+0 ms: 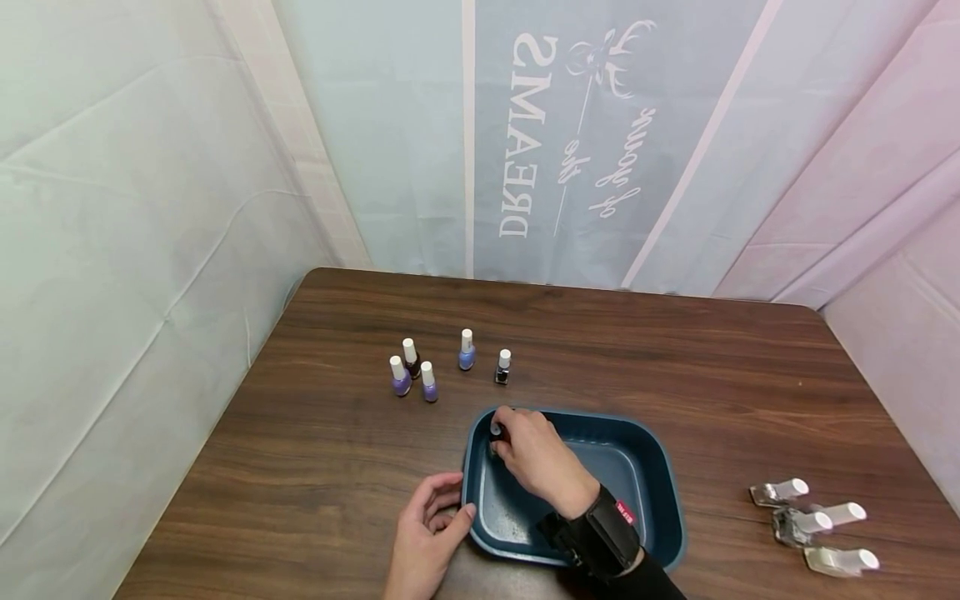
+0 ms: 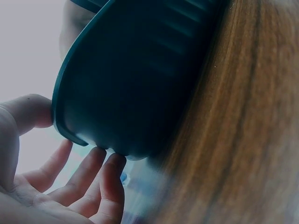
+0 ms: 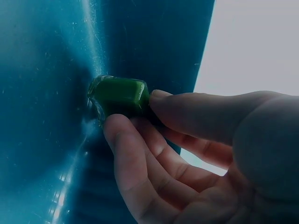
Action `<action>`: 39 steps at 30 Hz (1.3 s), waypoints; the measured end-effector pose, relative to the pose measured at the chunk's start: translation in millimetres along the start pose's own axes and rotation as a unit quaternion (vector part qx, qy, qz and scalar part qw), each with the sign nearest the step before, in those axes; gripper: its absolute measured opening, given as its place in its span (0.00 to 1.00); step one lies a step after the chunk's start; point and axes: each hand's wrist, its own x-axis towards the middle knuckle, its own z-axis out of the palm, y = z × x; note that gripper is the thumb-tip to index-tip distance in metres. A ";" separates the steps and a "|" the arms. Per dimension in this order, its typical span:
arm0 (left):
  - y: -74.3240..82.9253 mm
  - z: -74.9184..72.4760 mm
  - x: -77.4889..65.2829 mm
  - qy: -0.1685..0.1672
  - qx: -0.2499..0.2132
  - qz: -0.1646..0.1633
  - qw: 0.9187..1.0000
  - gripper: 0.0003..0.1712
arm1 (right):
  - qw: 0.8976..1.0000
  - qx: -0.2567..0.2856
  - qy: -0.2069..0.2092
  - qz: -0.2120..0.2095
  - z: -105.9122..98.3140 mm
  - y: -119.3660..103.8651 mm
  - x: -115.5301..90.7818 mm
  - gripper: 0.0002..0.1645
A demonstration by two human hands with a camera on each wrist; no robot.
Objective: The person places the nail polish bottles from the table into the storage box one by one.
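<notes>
My right hand (image 1: pixel 543 458) reaches into a dark blue tray (image 1: pixel 611 458), at its far left corner. Thumb and fingers pinch a nail polish bottle (image 3: pixel 119 93) with green polish and a dark cap. In the right wrist view its glass base is right at the tray's surface; from the head view the hand covers most of it. My left hand (image 1: pixel 429 529) is at the tray's left side and holds its edge. The left wrist view has the thumb against the rim and the fingertips against the outer wall of the tray.
Beyond the tray, to the left, stand two purple bottles (image 1: pixel 401 383) and a dark bottle (image 1: pixel 413 367). Close by are a blue bottle (image 1: pixel 467 358) and a black bottle (image 1: pixel 502 373). Several clear or pale bottles (image 1: pixel 789 527) with white caps cluster at the right. Fabric (image 1: pixel 420 150) hangs behind the table.
</notes>
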 end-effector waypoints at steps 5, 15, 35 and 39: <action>-0.2 0.2 -0.1 0.001 0.000 0.001 1.000 0.24 | 1.000 0.000 -0.003 0.007 1.1 0.3 1.6 0.04; -0.5 0.6 0.1 0.005 0.000 0.009 1.000 0.24 | 1.000 -0.007 0.007 0.009 4.4 0.5 3.3 0.03; 0.8 0.2 -0.7 0.000 0.007 0.002 1.000 0.24 | 1.000 -0.001 -0.012 0.023 4.8 0.3 2.9 0.05; 0.9 0.0 -0.9 -0.001 0.010 -0.002 1.000 0.25 | 1.000 -0.001 -0.013 0.024 4.9 0.6 2.7 0.04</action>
